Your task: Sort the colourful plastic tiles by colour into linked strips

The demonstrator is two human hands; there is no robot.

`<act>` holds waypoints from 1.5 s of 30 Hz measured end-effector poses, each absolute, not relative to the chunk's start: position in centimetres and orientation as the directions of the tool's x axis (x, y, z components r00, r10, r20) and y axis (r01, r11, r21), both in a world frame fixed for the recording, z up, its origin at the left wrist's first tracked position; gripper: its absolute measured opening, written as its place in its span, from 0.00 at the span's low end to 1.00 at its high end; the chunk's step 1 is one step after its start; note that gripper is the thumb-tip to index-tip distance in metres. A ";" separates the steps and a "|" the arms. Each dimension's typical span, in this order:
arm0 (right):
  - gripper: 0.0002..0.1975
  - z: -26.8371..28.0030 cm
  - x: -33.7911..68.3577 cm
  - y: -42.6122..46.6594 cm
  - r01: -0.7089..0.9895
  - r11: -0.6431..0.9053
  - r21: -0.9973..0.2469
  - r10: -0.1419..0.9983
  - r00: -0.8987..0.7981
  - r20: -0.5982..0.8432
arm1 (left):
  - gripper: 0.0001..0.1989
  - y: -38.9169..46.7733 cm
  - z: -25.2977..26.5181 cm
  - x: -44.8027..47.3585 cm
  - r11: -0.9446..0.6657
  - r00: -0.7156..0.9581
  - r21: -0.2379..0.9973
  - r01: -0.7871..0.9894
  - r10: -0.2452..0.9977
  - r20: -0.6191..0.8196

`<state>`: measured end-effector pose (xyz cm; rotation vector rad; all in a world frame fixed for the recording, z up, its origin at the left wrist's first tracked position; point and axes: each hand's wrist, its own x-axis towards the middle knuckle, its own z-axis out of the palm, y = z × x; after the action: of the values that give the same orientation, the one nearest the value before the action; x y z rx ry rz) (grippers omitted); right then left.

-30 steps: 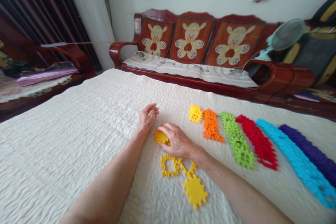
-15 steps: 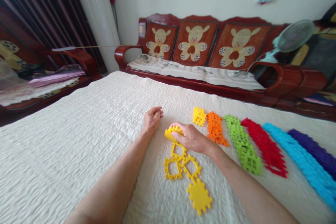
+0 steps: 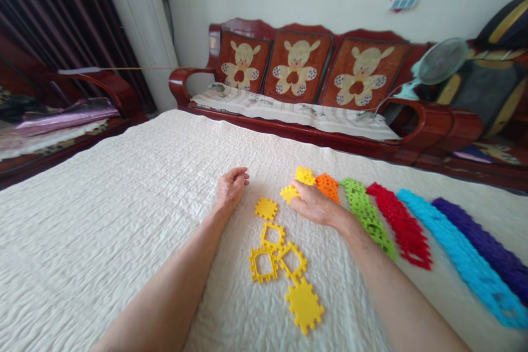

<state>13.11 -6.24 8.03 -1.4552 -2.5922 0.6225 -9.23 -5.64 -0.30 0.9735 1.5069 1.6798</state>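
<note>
My right hand pinches a yellow notched building tile, close to a yellow stack of tiles. My left hand rests on the white quilted cover, fingers loosely curled, with nothing visible in them. Between my forearms lie loose yellow pieces: a solid square tile, an open frame, another frame, a third frame and a larger solid tile.
Rows of orange, green, red, light blue and purple pieces lie to the right. Behind the covered surface stands a wooden sofa with bear cushions. A fan is at its right end.
My right hand has moved right, from over the upper loose yellow pieces to beside the yellow stack, carrying a tile. A solid square tile now shows where it was. My left hand stays put.
</note>
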 end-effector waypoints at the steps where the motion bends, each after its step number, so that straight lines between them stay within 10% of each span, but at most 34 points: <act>1: 0.16 8.2 13.6 -6.1 0.785 0.471 -0.403 0.807 -0.567 -0.162 | 0.14 -5.6 -0.3 -9.2 -0.107 -0.495 0.994 0.002 0.864 0.094; 18: 0.16 8.4 12.9 -9.7 0.832 0.540 -0.126 0.811 -0.554 -0.189 | 0.16 -5.8 -0.3 -9.3 -0.071 -0.493 0.996 0.057 0.865 0.090; 25: 0.17 7.1 14.0 -6.3 0.904 0.427 -0.032 0.901 -0.422 0.102 | 0.17 -5.8 -0.3 -9.2 -0.091 -0.480 0.994 0.066 0.870 0.111; 35: 0.19 5.8 14.6 -5.2 0.912 0.410 -0.009 0.901 -0.404 0.158 | 0.16 -5.9 -0.3 -9.2 -0.093 -0.485 0.993 0.073 0.866 0.117; 45: 0.16 5.9 11.6 -7.5 0.668 0.632 -0.393 0.763 -0.626 0.163 | 0.15 -5.9 -0.4 -9.2 -0.098 -0.477 0.992 0.082 0.870 0.125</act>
<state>11.55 -7.51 5.92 -1.1496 -2.5417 0.4264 -9.23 -5.87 -0.43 1.0578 1.5596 1.6385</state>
